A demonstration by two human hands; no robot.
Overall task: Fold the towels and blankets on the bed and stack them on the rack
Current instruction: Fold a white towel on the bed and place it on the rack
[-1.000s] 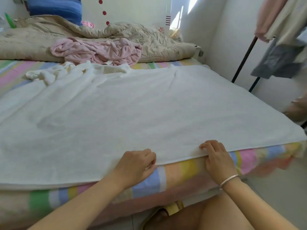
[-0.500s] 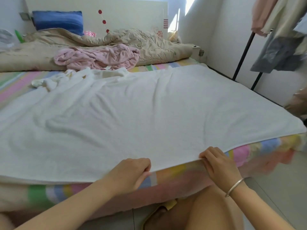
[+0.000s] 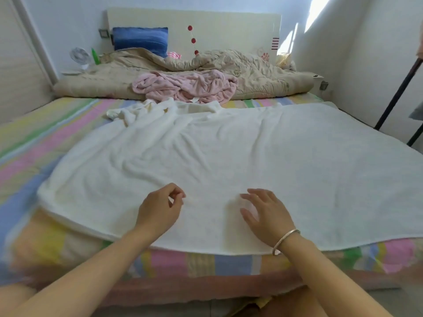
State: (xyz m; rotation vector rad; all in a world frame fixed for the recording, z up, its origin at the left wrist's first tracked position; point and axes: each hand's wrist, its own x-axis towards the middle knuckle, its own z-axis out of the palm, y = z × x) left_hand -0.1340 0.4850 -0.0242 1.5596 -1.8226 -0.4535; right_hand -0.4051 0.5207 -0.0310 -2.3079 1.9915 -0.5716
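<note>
Over the near part of the white towel (image 3: 251, 161), both sets of fingers are let go and holding nothing. Left hand (image 3: 160, 209) has its fingers (image 3: 176, 193) loosely curled, thumb and index tips close together, but no cloth between them as far as I can see. Right hand (image 3: 267, 213) has its fingers (image 3: 256, 193) spread and relaxed, palm down. Whether it's brushing the towel or just above it I can't tell, it's a bit blurry. Silver bracelet (image 3: 286, 239) on that wrist.

The towel is spread across the foot half of the bed (image 3: 45, 143), near hem along the mattress edge. Right side is smooth, left side rippled, and the far left corner is bunched in a crumpled lump. Striped pastel sheet (image 3: 174, 259) shows around it.

Just past the towel's far edge sits a rumpled pink blanket (image 3: 187, 88). Behind that a beige quilt (image 3: 263, 74) is heaped along the headboard (image 3: 229, 28), with a blue pillow (image 3: 139, 41) poking up. Small white fan (image 3: 80, 56) and a green bottle (image 3: 95, 56) are off to the quilt's left. Dark poles (image 3: 398, 94) stand by the right wall.
</note>
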